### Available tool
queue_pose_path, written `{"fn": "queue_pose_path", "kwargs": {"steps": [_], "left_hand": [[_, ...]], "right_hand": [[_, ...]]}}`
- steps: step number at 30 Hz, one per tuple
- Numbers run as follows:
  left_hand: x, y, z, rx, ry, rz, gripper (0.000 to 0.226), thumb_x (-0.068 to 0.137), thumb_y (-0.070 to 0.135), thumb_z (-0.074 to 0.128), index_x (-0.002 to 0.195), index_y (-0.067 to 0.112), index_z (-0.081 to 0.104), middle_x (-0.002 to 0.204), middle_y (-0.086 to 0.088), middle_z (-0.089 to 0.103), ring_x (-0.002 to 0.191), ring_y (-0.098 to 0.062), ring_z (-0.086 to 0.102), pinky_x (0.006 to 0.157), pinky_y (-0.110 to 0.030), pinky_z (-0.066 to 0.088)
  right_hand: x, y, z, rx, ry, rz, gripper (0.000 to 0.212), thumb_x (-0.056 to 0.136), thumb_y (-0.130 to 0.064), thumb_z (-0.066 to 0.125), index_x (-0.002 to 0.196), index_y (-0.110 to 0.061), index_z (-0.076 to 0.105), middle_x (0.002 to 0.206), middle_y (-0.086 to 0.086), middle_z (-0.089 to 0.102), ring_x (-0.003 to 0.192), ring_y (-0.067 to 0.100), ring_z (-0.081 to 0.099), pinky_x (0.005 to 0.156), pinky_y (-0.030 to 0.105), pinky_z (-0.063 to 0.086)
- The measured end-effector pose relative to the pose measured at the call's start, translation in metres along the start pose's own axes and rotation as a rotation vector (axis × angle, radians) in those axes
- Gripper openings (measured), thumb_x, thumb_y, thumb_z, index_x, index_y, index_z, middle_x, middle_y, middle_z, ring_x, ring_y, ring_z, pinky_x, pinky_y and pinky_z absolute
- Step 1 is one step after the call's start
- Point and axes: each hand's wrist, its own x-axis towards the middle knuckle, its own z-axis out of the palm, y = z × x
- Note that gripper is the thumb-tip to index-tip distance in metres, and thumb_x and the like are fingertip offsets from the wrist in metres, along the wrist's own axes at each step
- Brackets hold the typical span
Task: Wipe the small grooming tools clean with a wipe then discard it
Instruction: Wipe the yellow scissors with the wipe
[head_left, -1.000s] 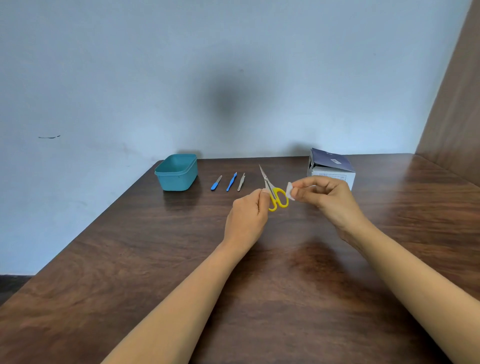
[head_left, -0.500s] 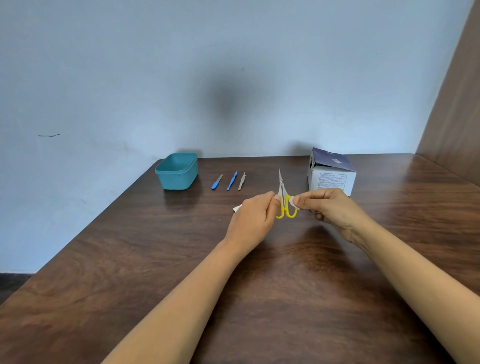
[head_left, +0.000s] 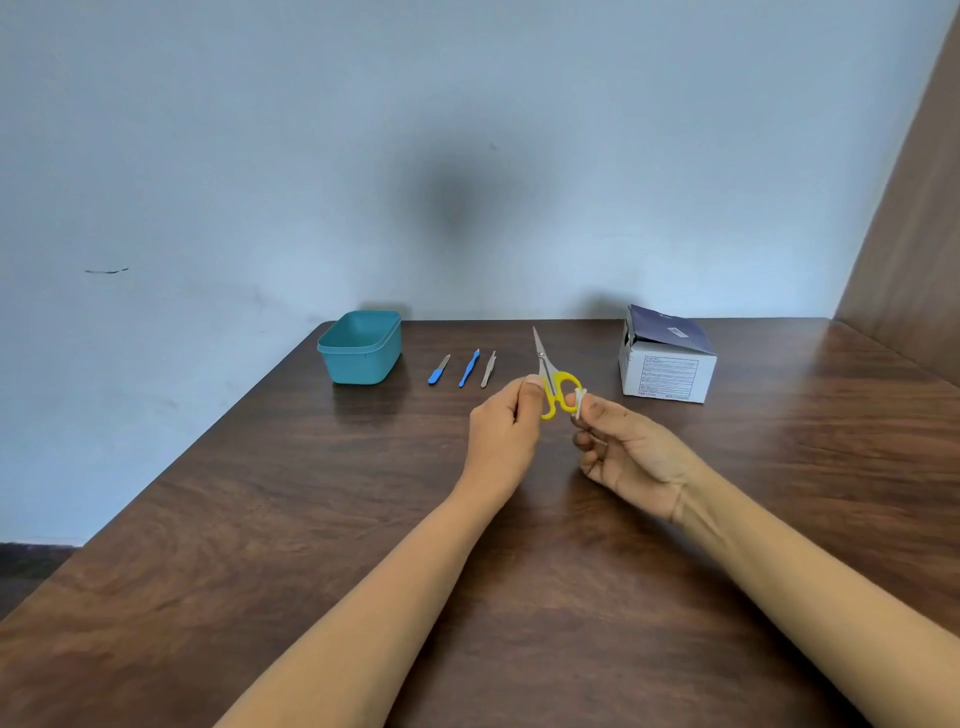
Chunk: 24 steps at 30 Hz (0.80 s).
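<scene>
My left hand (head_left: 506, 431) pinches small scissors (head_left: 550, 382) with yellow handles just above the loops, blades pointing up and away. My right hand (head_left: 631, 457) holds a small white wipe (head_left: 578, 401) pressed against the right handle loop. Both hands hover over the middle of the dark wooden table (head_left: 311, 519). Farther back lie three small tools in a row: a blue-handled file (head_left: 439, 369), a blue tool (head_left: 469, 368) and a metal tweezers (head_left: 488, 368).
A teal plastic tub (head_left: 360, 347) stands open at the back left, next to the row of tools. A white and dark blue cardboard box (head_left: 666, 362) sits at the back right. A wooden panel (head_left: 914, 234) rises along the right side.
The scissors tipped upright and moved slightly right. My right hand with the wipe dropped lower and turned palm up, sliding to the right handle loop.
</scene>
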Motion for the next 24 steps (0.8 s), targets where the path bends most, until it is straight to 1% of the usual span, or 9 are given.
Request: {"fn": "queue_pose_path", "kwargs": {"steps": [4,7,9,11,14,16,18,21,24], "left_hand": [[0.0,-0.003,0.003,-0.144,-0.013,-0.209,0.042,0.099,0.033,0.04,0.059,0.022,0.044,0.056,0.006,0.039,0.06,-0.015,0.035,0.061,-0.032,0.029],[-0.001,-0.001,0.005,-0.275,-0.052,-0.304,0.038,0.1,0.036,0.039,0.066,0.02,0.045,0.058,0.004,0.033,0.056,-0.014,0.029,0.057,-0.032,0.025],[0.0,0.0,0.005,-0.319,-0.082,-0.359,0.037,0.101,0.034,0.037,0.068,0.019,0.045,0.058,0.003,0.032,0.053,-0.012,0.027,0.054,-0.031,0.023],[0.0,-0.002,0.005,-0.314,-0.089,-0.377,0.038,0.1,0.034,0.037,0.065,0.02,0.045,0.058,0.003,0.032,0.054,-0.012,0.028,0.054,-0.031,0.023],[0.002,-0.001,0.001,-0.235,-0.051,-0.33,0.043,0.098,0.037,0.038,0.058,0.025,0.048,0.057,0.006,0.037,0.059,-0.015,0.033,0.059,-0.034,0.028],[0.005,0.001,-0.005,-0.148,-0.025,-0.271,0.043,0.099,0.036,0.037,0.06,0.024,0.05,0.059,0.005,0.042,0.062,-0.015,0.04,0.062,-0.033,0.034],[0.009,0.001,-0.014,-0.09,0.003,-0.203,0.041,0.1,0.031,0.038,0.063,0.019,0.052,0.061,0.003,0.045,0.059,-0.008,0.043,0.059,-0.024,0.036],[0.019,-0.002,-0.032,-0.018,0.013,-0.147,0.037,0.098,0.025,0.04,0.067,0.016,0.058,0.064,0.002,0.052,0.053,-0.004,0.042,0.053,-0.015,0.033],[0.037,-0.005,-0.059,0.15,-0.028,-0.064,0.035,0.098,0.023,0.043,0.069,0.014,0.059,0.058,0.005,0.049,0.055,-0.006,0.042,0.054,-0.012,0.033]], "right_hand": [[0.0,0.011,0.013,-0.058,0.099,-0.235,0.018,0.069,-0.023,0.068,0.086,-0.018,0.071,0.069,-0.013,0.066,0.062,0.0,0.046,0.06,0.016,0.031],[0.001,0.015,0.014,-0.168,0.166,-0.454,0.018,0.068,-0.02,0.072,0.084,-0.014,0.073,0.071,-0.003,0.068,0.064,0.002,0.05,0.064,0.012,0.042],[0.003,0.017,0.011,-0.298,0.215,-0.576,0.017,0.067,-0.021,0.076,0.082,-0.015,0.076,0.077,0.01,0.066,0.069,0.013,0.048,0.069,0.019,0.045],[0.007,0.018,0.005,-0.47,0.263,-0.657,0.011,0.066,-0.021,0.08,0.076,-0.024,0.077,0.076,0.001,0.069,0.067,0.01,0.048,0.066,0.025,0.04],[0.011,0.021,0.002,-0.605,0.324,-0.661,0.011,0.07,-0.023,0.082,0.074,-0.033,0.077,0.072,-0.004,0.07,0.063,0.009,0.046,0.063,0.029,0.038],[0.011,0.021,0.002,-0.551,0.346,-0.612,0.007,0.07,-0.028,0.082,0.075,-0.031,0.078,0.075,0.003,0.072,0.066,0.012,0.047,0.066,0.031,0.042],[0.012,0.02,0.003,-0.471,0.358,-0.553,0.006,0.071,-0.029,0.081,0.077,-0.027,0.078,0.079,0.003,0.075,0.072,0.012,0.053,0.073,0.03,0.047],[0.019,0.018,0.006,-0.394,0.388,-0.503,0.003,0.075,-0.022,0.08,0.075,-0.021,0.077,0.083,-0.005,0.076,0.081,0.007,0.063,0.083,0.025,0.049],[0.034,0.017,0.015,-0.281,0.431,-0.478,0.005,0.078,-0.015,0.077,0.075,-0.014,0.074,0.083,-0.005,0.075,0.081,-0.001,0.066,0.08,0.014,0.046]]}}
